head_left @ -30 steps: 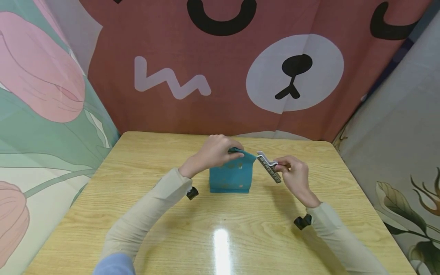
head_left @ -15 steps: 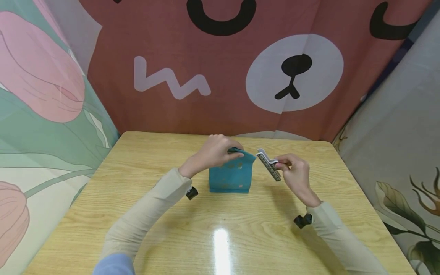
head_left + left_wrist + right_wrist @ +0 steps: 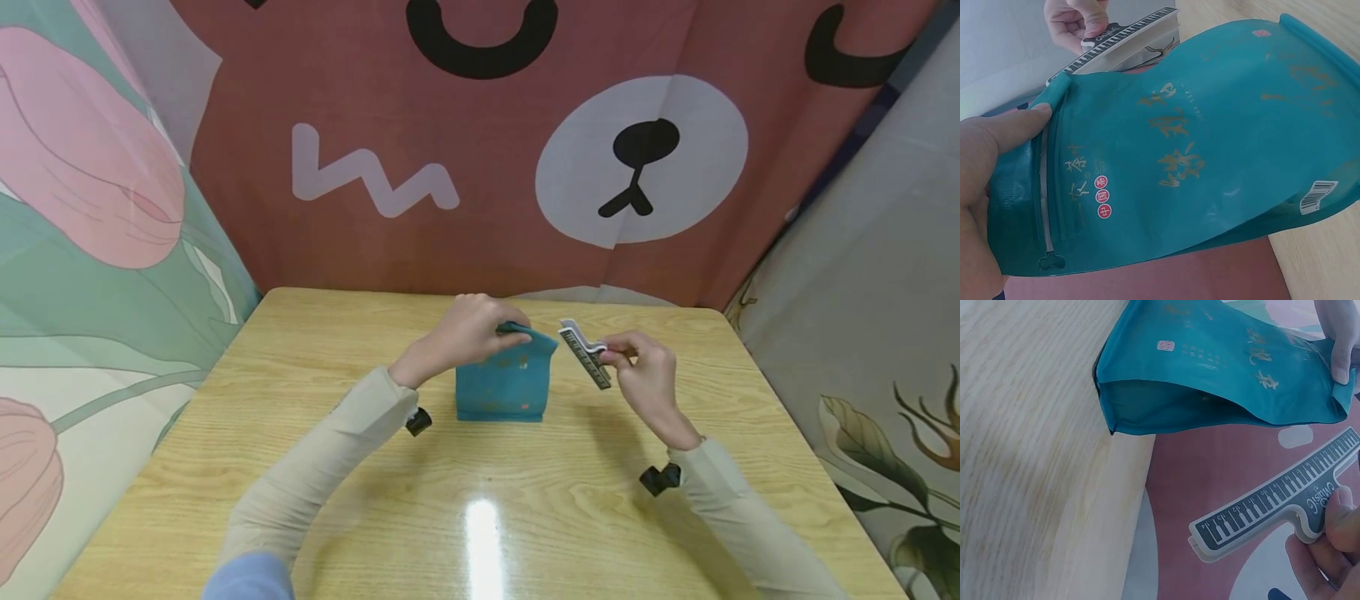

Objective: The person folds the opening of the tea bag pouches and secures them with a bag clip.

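Observation:
A teal tea bag (image 3: pixel 504 385) with gold lettering stands upright on the table, its top edge folded over. My left hand (image 3: pixel 480 327) pinches that fold, thumb on the near side, as the left wrist view shows on the teal pouch (image 3: pixel 1166 144). To the right of the bag, my right hand (image 3: pixel 643 371) holds a long clip (image 3: pixel 585 357) with a piano-key pattern by its handle. In the right wrist view the clip (image 3: pixel 1272 494) slants upward to the right, its jaws together, apart from the bag. Thumb and fingers (image 3: pixel 1342 528) squeeze its dark grip.
The wooden table (image 3: pixel 375 517) spreads around the bag, with a bright light reflection near its front. Behind it hangs a reddish bear-print curtain (image 3: pixel 480 208); printed cloths flank both sides. Small black cameras (image 3: pixel 660 480) sit at the wrists.
My right hand has risen slightly, carrying the clip up and a little away from the bag's top right corner. The left hand and the bag have stayed in place.

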Available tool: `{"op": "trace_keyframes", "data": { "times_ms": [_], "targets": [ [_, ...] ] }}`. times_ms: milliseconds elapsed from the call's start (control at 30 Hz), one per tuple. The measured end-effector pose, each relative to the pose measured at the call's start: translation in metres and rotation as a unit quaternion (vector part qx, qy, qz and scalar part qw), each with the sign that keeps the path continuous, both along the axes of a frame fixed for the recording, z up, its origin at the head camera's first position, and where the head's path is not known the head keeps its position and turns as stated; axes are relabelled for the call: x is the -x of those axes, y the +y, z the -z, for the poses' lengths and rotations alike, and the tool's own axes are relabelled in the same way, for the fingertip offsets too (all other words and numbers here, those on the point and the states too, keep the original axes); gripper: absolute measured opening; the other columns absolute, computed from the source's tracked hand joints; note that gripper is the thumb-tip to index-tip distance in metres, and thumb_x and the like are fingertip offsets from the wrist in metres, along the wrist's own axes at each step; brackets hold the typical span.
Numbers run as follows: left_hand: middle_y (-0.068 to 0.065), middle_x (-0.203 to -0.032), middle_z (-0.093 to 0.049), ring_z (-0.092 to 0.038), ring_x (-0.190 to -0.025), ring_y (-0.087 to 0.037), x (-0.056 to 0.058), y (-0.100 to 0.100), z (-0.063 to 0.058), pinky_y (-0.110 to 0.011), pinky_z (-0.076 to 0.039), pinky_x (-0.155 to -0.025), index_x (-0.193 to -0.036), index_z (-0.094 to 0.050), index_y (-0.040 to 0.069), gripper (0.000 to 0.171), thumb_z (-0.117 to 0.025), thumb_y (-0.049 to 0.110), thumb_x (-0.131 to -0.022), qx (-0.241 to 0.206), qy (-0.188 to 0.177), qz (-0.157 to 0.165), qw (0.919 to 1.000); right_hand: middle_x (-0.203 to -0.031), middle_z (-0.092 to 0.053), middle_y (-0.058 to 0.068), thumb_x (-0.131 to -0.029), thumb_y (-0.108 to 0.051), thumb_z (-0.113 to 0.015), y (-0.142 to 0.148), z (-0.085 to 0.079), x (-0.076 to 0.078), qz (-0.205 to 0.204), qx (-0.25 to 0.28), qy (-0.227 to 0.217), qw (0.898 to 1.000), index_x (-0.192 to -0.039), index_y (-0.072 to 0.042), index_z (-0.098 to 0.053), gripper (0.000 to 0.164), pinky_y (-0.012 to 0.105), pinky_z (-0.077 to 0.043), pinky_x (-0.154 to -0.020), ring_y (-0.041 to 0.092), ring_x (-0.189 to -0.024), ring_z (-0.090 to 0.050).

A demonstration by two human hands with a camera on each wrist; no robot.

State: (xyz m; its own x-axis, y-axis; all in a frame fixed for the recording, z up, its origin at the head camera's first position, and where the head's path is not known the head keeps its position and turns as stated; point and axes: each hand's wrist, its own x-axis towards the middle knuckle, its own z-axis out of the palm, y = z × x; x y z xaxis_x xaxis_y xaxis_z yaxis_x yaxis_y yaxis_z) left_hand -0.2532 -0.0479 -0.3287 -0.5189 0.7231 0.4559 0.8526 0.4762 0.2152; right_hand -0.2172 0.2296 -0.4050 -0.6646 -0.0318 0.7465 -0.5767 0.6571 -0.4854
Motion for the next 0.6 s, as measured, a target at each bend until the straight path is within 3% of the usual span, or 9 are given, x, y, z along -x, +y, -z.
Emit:
{"op": "trace_keyframes", "data": {
  "times_ms": [333, 600],
  "targets": [
    [0.002, -0.096, -0.075, -0.065, -0.068, -0.004, 0.0, 0.0, 0.0, -0.017, -0.044, -0.054, -0.104, -0.079, 0.013, 0.017, -0.074, 0.025, -0.092, 0.002, -0.003, 0.001, 1.0, -0.08, -0.071, 0.013, -0.071, 0.007, -0.083, -0.004, -0.006, 0.001, -0.008, 0.005, 0.016, 1.0, -0.085, 0.005, -0.073, 0.017, 0.008, -0.044, -0.06, 0.023, -0.064, -0.067],
    [0.002, -0.096, -0.075, -0.065, -0.067, -0.004, 0.001, 0.0, 0.001, -0.017, -0.044, -0.054, -0.103, -0.079, 0.012, 0.018, -0.074, 0.025, -0.092, -0.004, -0.003, 0.005, 1.0, -0.081, -0.071, 0.015, -0.07, 0.008, -0.083, -0.007, -0.011, 0.003, -0.015, 0.014, 0.023, 1.0, -0.084, 0.006, -0.073, 0.017, 0.008, -0.044, -0.061, 0.016, -0.066, -0.066]
  ]
}}
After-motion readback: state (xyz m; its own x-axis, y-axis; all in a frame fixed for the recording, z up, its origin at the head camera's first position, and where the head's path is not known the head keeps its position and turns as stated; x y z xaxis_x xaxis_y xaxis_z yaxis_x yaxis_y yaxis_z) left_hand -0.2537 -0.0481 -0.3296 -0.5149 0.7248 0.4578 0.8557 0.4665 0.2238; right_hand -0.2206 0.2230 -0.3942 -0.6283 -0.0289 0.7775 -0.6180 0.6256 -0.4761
